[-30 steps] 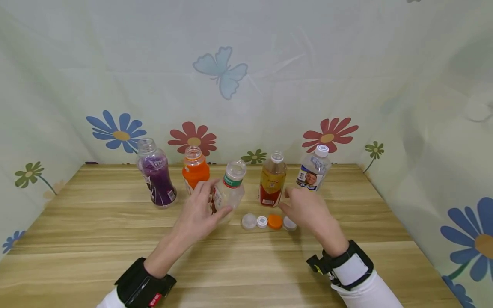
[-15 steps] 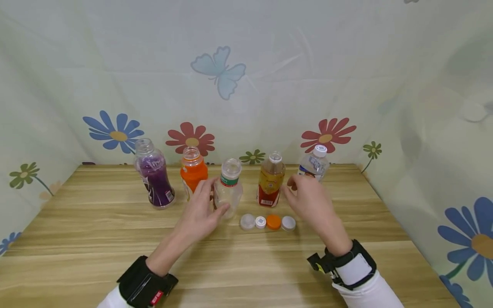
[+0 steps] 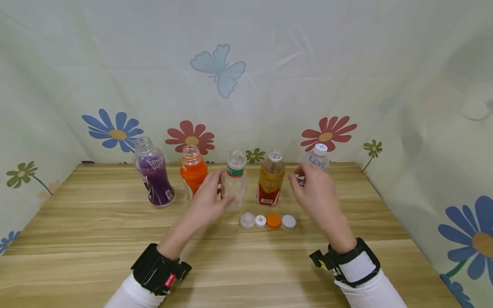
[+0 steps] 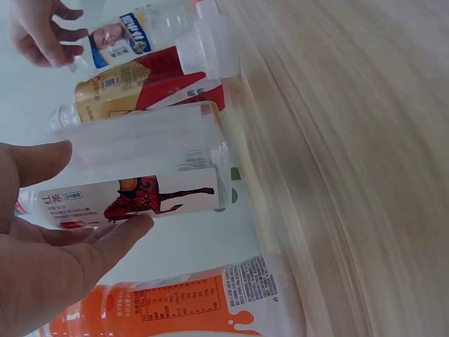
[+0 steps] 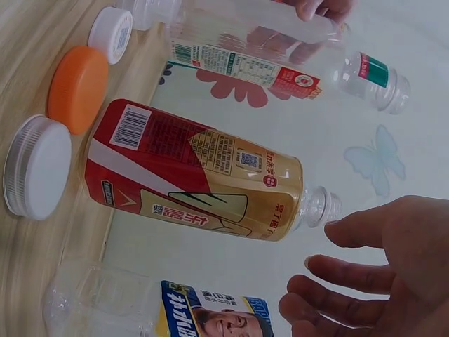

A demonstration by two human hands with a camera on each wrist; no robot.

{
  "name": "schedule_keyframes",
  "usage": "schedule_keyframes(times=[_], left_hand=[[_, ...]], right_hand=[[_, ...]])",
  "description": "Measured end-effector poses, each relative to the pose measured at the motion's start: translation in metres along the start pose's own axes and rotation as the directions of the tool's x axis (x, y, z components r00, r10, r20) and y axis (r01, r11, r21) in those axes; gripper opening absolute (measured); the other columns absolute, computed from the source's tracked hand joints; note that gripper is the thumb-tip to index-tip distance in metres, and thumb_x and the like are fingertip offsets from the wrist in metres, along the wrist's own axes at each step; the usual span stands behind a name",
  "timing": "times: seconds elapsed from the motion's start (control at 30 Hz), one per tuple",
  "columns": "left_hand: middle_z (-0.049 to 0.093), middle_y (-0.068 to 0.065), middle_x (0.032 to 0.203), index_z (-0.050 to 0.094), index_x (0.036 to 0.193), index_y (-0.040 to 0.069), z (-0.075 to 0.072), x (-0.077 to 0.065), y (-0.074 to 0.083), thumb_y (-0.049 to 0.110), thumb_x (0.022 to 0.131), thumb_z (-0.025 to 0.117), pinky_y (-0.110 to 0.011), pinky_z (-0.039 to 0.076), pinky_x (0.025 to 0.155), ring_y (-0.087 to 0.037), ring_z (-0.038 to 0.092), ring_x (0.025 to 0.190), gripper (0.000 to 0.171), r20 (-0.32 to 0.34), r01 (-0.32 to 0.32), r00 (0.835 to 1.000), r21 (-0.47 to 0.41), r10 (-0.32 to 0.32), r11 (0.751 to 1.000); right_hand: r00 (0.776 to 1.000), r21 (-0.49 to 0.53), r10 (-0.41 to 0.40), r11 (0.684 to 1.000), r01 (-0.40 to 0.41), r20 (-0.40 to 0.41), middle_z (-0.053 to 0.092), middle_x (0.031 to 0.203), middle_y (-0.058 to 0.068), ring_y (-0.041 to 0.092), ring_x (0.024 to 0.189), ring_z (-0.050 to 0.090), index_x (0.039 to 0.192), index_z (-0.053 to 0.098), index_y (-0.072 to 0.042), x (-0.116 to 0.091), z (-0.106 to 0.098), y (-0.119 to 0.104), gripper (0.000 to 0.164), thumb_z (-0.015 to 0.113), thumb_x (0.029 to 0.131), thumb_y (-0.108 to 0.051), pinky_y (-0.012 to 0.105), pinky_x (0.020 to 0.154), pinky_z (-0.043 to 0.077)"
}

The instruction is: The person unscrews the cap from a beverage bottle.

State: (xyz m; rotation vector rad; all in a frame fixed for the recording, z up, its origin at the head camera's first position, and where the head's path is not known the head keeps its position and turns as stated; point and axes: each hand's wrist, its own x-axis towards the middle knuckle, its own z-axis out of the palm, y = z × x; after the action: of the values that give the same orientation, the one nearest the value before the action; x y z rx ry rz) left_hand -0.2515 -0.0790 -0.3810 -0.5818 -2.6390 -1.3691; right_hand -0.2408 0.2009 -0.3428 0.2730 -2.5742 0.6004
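My left hand (image 3: 208, 199) grips a clear plastic bottle (image 3: 236, 188) by its side, thumb in front and fingers behind. The bottle stands upright, uncapped, with a green and red neck band; a red horse-like figure marks its label (image 4: 140, 196). My right hand (image 3: 319, 194) holds nothing, its fingers bent loosely. It hovers between a gold and red drink bottle (image 3: 271, 182), uncapped, and a white-capped clear bottle (image 3: 316, 160) behind it. In the right wrist view its fingertips (image 5: 319, 263) lie close to the gold and red bottle's neck, apart from it.
Left of the held bottle stand an orange drink bottle (image 3: 194, 173) and a purple-filled bottle (image 3: 158, 179), both uncapped. A row of caps lies in front: translucent (image 3: 247, 220), small white (image 3: 260, 221), orange (image 3: 273, 220) and white (image 3: 288, 222). A flowered cloth (image 3: 265, 102) hangs behind the table.
The clear bottle, tilted at first, is now upright and farther back in line with the others, my left hand with it. My right hand has shifted right, away from the gold and red bottle.
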Motion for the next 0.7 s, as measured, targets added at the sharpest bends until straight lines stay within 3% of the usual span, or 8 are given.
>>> schedule_keyframes(times=[0.4,0.7], left_hand=[[0.044,-0.023,0.143,0.029,0.156,-0.007,0.006,0.016,-0.009,0.009,0.097,0.072,-0.049,0.049,0.102,-0.034,0.053,0.121,0.075,0.019,0.013,1.0,-0.05,-0.013,0.999],[0.037,-0.022,0.153,0.024,0.159,-0.003,0.011,0.023,-0.014,0.007,0.099,0.068,-0.049,0.046,0.107,-0.034,0.046,0.134,0.075,0.054,0.082,0.996,-0.1,-0.077,0.992]], right_hand=[[1.0,0.012,0.003,1.0,-0.002,-0.022,0.068,0.096,0.018,0.031,0.08,0.064,0.105,0.068,0.002,0.0,-0.003,0.003,0.023,0.071,0.098,-0.02,0.046,0.067,0.056],[0.999,0.012,0.007,1.0,-0.006,-0.05,0.065,0.088,0.013,0.028,0.075,0.061,0.102,0.067,0.001,0.001,-0.006,0.006,0.021,0.07,0.098,-0.019,0.042,0.063,0.053]])
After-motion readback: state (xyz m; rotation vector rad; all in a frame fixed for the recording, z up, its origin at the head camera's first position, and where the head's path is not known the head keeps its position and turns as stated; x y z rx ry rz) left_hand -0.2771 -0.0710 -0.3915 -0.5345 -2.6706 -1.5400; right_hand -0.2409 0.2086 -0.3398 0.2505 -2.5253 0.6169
